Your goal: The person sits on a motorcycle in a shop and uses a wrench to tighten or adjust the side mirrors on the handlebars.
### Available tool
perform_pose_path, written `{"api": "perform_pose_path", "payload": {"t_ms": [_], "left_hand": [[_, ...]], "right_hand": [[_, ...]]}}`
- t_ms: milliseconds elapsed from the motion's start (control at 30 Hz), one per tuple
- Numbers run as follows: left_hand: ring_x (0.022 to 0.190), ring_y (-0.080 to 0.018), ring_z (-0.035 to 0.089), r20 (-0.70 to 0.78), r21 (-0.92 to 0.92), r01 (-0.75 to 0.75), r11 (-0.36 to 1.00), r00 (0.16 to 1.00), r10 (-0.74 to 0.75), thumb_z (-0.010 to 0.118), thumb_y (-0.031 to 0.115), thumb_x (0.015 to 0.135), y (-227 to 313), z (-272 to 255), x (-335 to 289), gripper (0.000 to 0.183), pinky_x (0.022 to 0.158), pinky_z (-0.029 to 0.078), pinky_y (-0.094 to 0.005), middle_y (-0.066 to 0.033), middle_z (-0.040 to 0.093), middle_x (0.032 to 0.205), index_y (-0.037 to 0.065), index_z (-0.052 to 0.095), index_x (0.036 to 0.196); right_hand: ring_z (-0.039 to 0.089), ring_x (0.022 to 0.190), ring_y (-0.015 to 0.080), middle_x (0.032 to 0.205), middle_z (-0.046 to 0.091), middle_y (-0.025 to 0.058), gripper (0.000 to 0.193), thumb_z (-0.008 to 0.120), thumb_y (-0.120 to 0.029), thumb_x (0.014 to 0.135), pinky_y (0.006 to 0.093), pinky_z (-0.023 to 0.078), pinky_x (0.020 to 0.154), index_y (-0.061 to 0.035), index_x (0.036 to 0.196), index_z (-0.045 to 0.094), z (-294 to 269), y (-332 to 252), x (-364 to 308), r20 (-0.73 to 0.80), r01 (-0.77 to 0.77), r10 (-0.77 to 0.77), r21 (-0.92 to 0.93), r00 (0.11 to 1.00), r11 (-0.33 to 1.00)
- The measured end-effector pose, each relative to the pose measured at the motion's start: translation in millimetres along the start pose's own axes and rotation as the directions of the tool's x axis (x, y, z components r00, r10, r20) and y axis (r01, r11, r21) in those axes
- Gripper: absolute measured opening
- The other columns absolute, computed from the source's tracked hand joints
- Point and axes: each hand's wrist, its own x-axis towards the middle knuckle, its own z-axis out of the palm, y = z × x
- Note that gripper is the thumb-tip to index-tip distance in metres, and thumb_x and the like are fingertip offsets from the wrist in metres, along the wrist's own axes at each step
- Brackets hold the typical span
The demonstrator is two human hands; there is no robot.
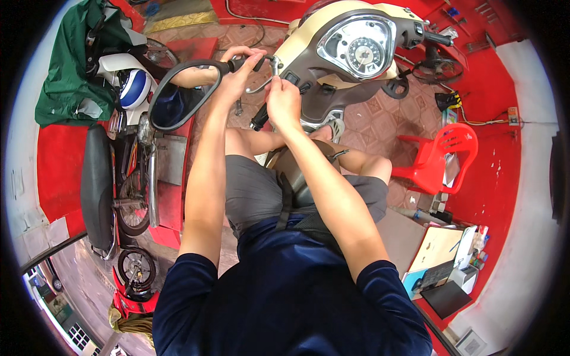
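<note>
A scooter (pixel 303 35) with a cream and dark grey front stands before me, its round dial cluster (pixel 363 53) facing up. My left hand (pixel 238 71) is closed around the black stem of a rear-view mirror (pixel 185 95), near the scooter's left handlebar. The mirror's dark oval glass lies left of that hand. My right hand (pixel 283 102) is closed beside the silver brake lever (pixel 256 91), just above the black left handlebar grip (pixel 259 117). Its fingers hide what they pinch, close to the mirror mount.
A motorcycle with a long black seat (pixel 98 184) stands at the left, near a blue and white helmet (pixel 135 89) and a green cover (pixel 74 71). At the right are a red plastic chair (pixel 454 148) and a desk (pixel 401 237) with papers and a black screen.
</note>
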Motion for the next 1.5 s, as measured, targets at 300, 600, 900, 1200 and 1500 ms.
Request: {"api": "perform_pose_path", "payload": {"t_ms": [300,600,900,1200,1500], "left_hand": [[0.098,-0.0218,0.067,-0.063,0.016,0.051,0.999,0.997,-0.050,0.065,0.003,0.089,8.8,3.0,-2.6,0.012,0.086,0.053,-0.0316,-0.0156,0.067,0.103,0.002,0.056,0.096],[0.099,-0.0225,0.066,-0.032,-0.042,0.031,0.999,0.999,-0.032,0.066,0.003,0.088,7.4,2.5,-0.3,0.013,0.087,0.054,-0.0319,-0.0168,0.067,0.106,0.002,0.056,0.096],[0.086,-0.0120,0.065,-0.025,0.166,-0.115,0.979,0.992,0.121,0.063,0.017,0.092,19.7,3.9,2.7,0.015,0.069,0.051,-0.0241,-0.0110,0.069,0.108,0.004,0.058,0.096],[0.097,-0.0170,0.067,0.002,-0.137,0.126,0.983,0.992,-0.127,0.052,0.030,0.100,15.7,5.1,6.1,0.032,0.042,0.025,-0.0160,-0.0141,0.070,0.095,0.008,0.048,0.076],[0.110,-0.0277,0.063,0.029,-0.176,0.126,0.976,0.992,-0.123,0.051,0.026,0.100,15.3,3.7,7.6,0.031,0.048,0.036,-0.0156,-0.0155,0.069,0.090,0.007,0.047,0.076]], "right_hand": [[0.063,0.079,0.0425,0.078,0.064,0.0254,0.040,0.043,-0.027,0.097,0.0476,0.046,0.075,0.0038,0.081,0.064,8.0,-4.2,-12.8,-0.123,0.080,-0.080,-0.005,0.989,0.997],[0.061,0.070,0.0337,0.071,0.062,0.0188,0.040,0.044,-0.028,0.098,0.0429,0.046,0.068,0.0015,0.081,0.064,13.5,13.9,-1.9,-0.128,0.151,-0.149,0.003,0.981,0.989],[0.054,0.052,0.0153,0.057,0.056,0.0049,0.039,0.045,-0.030,0.098,0.0334,0.043,0.052,-0.0003,0.082,0.064,-52.6,3.2,-1.5,0.248,-0.098,0.086,0.036,0.965,0.995],[0.059,0.057,0.0205,0.060,0.060,0.0093,0.040,0.045,-0.031,0.098,0.0363,0.046,0.059,-0.0003,0.084,0.067,-43.8,-14.5,7.8,0.258,-0.044,0.061,-0.071,0.964,0.997],[0.063,0.089,0.0413,0.086,0.066,0.0242,0.039,0.041,-0.027,0.098,0.0470,0.046,0.081,0.0011,0.086,0.064,18.3,6.5,-2.1,-0.004,0.005,-0.005,0.063,1.000,0.998]]}}
